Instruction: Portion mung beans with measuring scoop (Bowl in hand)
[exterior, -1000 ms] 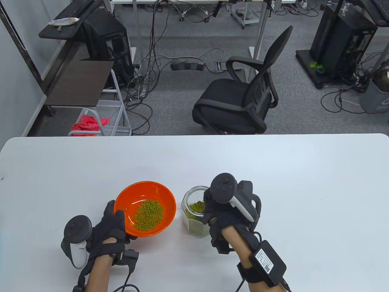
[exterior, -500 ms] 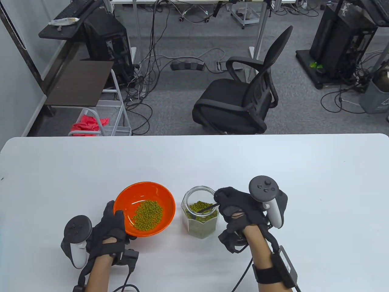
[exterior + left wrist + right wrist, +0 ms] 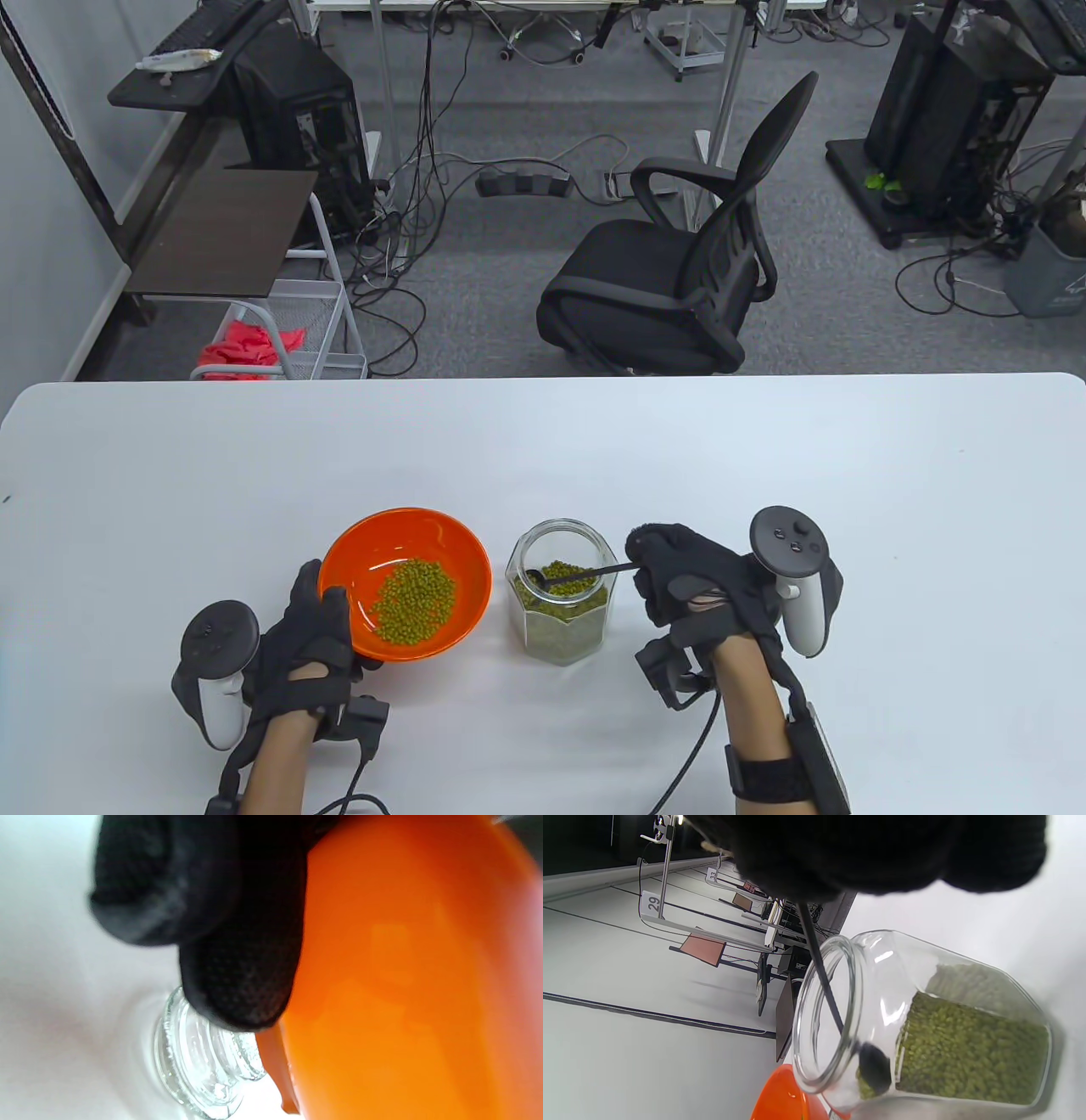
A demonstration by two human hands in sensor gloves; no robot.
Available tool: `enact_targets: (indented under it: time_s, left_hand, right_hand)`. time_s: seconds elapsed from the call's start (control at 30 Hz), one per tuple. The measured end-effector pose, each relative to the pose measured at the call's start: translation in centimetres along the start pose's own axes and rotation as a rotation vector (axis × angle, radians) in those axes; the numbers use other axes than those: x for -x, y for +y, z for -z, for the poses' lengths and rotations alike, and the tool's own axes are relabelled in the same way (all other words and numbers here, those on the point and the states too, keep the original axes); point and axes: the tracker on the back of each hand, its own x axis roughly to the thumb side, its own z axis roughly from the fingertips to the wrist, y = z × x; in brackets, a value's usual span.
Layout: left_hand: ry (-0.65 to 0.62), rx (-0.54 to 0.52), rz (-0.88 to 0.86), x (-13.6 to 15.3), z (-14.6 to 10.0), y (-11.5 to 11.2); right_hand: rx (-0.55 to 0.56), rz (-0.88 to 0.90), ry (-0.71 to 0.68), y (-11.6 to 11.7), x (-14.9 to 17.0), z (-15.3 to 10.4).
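Since a second ago my right hand [image 3: 691, 577] has swung off the top of the jar [image 3: 560, 594] to its right side, and the tracker on its back now sits well right of the jar. My fingers are curled tight around the thin black handle of the scoop [image 3: 577, 576], whose dark bowl dips through the jar's mouth onto the mung beans [image 3: 556, 586]. From my right wrist, the handle slants across the glass rim and the scoop end lies against the beans.

My left hand [image 3: 310, 637] hasn't shifted: it grips the near-left rim of the orange bowl [image 3: 365, 543], thumb over the edge, with a pile of beans inside. Bowl and jar stand just beside each other on the white table [image 3: 764, 458]. An office chair [image 3: 679, 272] stands beyond the far edge.
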Motion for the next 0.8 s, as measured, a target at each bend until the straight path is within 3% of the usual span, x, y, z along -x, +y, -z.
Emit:
enact_targets:
  time_s: [0.8]
  left_hand:
    - [-0.003, 0.005, 0.018, 0.1, 0.0, -0.3]
  right_hand:
    - [0.022, 0.141, 0.003, -4.1, 1.0, -0.4]
